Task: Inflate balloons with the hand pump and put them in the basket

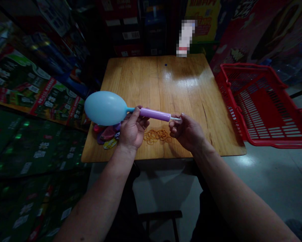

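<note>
A light-blue balloon (105,108) hangs filled above the table (153,80) at near left, fitted to a purple pump (155,114), with the left hand (133,129) pinching its neck and the right hand (187,131) gripping the pump's rod end. No tie shows on the neck; flat balloons (108,134) and rubber bands (157,135) lie near, unused. White characters on green boxes (43,148) at left are too blurred to read.
</note>
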Demonstrator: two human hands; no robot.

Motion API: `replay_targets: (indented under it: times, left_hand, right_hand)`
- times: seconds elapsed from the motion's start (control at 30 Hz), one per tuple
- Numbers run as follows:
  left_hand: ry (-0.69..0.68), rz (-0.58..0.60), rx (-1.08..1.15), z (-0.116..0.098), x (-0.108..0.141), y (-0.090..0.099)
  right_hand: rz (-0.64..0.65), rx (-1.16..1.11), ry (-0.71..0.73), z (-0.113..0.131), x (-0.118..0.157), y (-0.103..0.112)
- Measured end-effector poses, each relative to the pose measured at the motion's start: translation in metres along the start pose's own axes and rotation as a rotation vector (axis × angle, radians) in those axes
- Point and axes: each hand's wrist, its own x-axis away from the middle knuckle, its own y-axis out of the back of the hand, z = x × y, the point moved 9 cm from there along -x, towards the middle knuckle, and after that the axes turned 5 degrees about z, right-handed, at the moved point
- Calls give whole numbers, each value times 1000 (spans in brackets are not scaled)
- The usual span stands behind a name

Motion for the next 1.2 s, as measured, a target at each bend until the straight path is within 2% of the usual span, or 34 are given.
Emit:
replay_targets:
  times: [0.37,0.6,0.77,0.93,1.03,1.2]
  left_hand:
    - [11,-4,-7,2,2,-3]
    - [45,-11,-30,7,6,-9]
    - [20,5,-34,2,4,-9]
    - [15,22,-15,3,7,-12]
    - [34,32,-21,7,8,-14]
    - [-21,-51,-18,-11,-1,4]
  right_hand:
    - [-49,30,4,2,0,2]
    - [-125,183,69,0,0,12]
    - [-134,279,159,9,1,8]
    - [-89,266,155,10,3,0]
    - [-112,279,169,11,5,1]
    - [-228,295,243,27,7,15]
